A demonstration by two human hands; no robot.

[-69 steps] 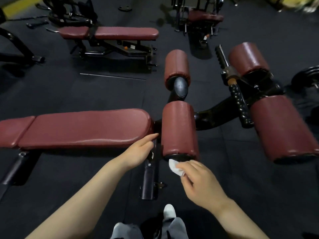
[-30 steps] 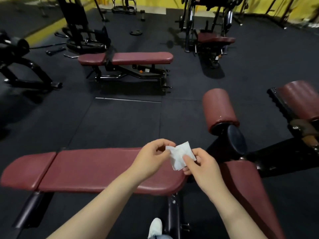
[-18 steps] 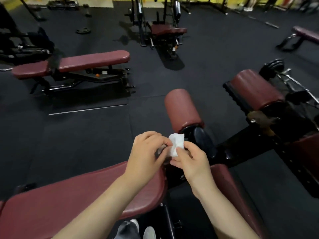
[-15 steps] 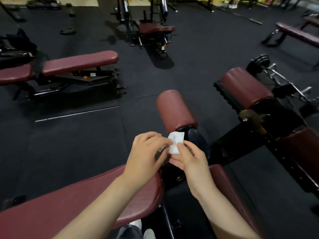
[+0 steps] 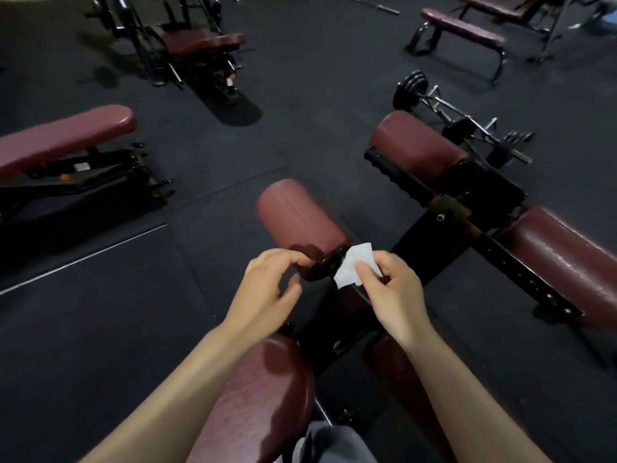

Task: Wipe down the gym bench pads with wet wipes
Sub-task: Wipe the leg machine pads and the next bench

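While the dark rubber floor (image 5: 100, 329) carries everything in sight, the largest piece on it is the maroon bench pad (image 5: 263, 396), running from the bottom edge of the view up under both forearms. Beyond its far end a black frame (image 5: 430, 238) branches to the right toward two big roller pads (image 5: 564, 259), and a nearer roller pad (image 5: 300, 215) stands out ahead, tilted away from the person. Other benches (image 5: 63, 135) and a loaded curl bar (image 5: 460, 125) lie well apart on the floor, toward its far edge and corners.

Smaller now: the left hand (image 5: 267, 292) hangs just beside the black end cap of the nearer roller pad, fingers loosely curled, its grip on nothing. The right hand (image 5: 390, 292) pinches the wet wipe (image 5: 354, 265) between thumb and fingers, so that grip is closed on the wipe, which is held in the air at the roller pad's near end, folded small.

As a judgement, the wipe is being readied for the next pad. The risks lie in that small fold: little cloth would meet the vinyl, so parts of the roller's round surface, above all its underside, could be missed. A light pinch may also let the wipe drag out of the fingers and drop to the floor, dirtying it. A wipe gone dry would only smear.
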